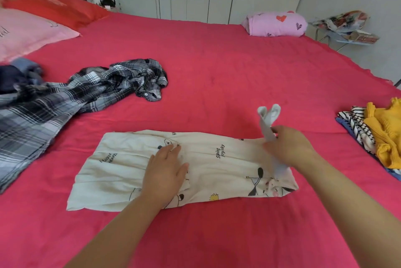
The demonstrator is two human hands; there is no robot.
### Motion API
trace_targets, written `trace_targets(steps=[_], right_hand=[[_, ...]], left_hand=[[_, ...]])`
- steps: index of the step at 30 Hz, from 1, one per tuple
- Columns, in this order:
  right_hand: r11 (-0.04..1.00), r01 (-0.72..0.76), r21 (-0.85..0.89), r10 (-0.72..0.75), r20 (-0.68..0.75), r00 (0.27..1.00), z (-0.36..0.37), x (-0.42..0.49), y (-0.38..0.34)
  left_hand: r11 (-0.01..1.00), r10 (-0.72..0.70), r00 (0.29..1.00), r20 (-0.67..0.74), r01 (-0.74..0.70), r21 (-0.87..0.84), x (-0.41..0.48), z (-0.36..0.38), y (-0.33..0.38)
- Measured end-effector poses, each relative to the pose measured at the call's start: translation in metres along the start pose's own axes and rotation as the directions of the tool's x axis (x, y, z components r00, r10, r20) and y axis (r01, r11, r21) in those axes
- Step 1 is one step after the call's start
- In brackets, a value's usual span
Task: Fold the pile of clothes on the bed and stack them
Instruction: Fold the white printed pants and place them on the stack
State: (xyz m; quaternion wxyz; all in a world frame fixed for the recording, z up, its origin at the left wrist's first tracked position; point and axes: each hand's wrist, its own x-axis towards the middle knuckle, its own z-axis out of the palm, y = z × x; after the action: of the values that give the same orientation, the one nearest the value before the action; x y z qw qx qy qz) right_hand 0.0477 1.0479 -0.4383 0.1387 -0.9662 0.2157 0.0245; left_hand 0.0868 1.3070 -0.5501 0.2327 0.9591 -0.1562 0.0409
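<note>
Head view: at the far left a pale pink pillow (pixel 26 31) lies against a red pillow (pixel 56 9) at the top of the bed with the bright pink-red cover (pixel 217 61). Below them a crumpled dark navy and blue garment (pixel 17 77) touches a rumpled grey, black and white plaid shirt (pixel 71 98), which sprawls unfolded from the left edge toward the middle of the bed. Nearer the camera, in the centre, a cream cotton garment printed with small cartoon figures and lettering (pixel 217 172) is laid out flat as a long, narrow folded strip running left to right. The left hand (pixel 167 170) rests palm down on the middle of this strip, fingers spread and flat, gripping nothing. The right hand (pixel 288 148) is over the strip's right end, its fingers pinched together on a light grey strap or tie (pixel 268 124) that stands up from the garment and forks into two rounded ends. Far back on the bed, well apart from the hands, sits a rolled lilac garment with red hearts (pixel 275 23). At the right edge a mustard yellow knit (pixel 388 133) lies on top of a black and white striped top (pixel 355 126), forming a stack near the strip's right end.
</note>
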Motion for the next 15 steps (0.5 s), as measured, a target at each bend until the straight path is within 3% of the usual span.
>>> trace_targets(steps=[3, 5, 6, 9, 11, 13, 15], right_hand=[[0.936, 0.277, 0.216, -0.309, 0.137, 0.941, 0.044, -0.038, -0.059], [0.902, 0.324, 0.286, -0.401, 0.273, 0.875, 0.074, -0.052, -0.077], [0.901, 0.325, 0.287, -0.402, 0.271, 0.875, 0.084, -0.053, -0.078], [0.928, 0.292, 0.231, -0.312, 0.052, 0.949, 0.092, -0.042, -0.055], [0.968, 0.204, 0.146, -0.197, -0.062, 0.979, 0.089, -0.026, -0.026], [0.995, 0.044, 0.088, -0.037, -0.080, 0.996, 0.083, -0.015, 0.002], [0.986, -0.110, 0.126, 0.110, 0.006, 0.994, 0.079, -0.012, 0.020]], left_hand=[[0.997, 0.004, 1.000, -0.030, -0.006, -0.071, -0.006, -0.007, -0.011], [0.992, -0.003, 0.999, -0.048, -0.003, -0.123, -0.012, -0.010, -0.016], [0.989, -0.006, 0.999, -0.044, -0.001, -0.146, -0.015, -0.011, -0.018], [0.986, 0.003, 1.000, -0.021, -0.006, -0.167, -0.022, -0.011, -0.017], [0.987, 0.109, 0.993, -0.048, -0.114, -0.115, -0.022, -0.008, -0.008], [0.975, 0.221, 0.972, 0.077, -0.223, 0.012, -0.020, -0.002, 0.005], [0.960, 0.221, 0.936, 0.273, -0.258, 0.110, -0.019, 0.008, 0.015]])
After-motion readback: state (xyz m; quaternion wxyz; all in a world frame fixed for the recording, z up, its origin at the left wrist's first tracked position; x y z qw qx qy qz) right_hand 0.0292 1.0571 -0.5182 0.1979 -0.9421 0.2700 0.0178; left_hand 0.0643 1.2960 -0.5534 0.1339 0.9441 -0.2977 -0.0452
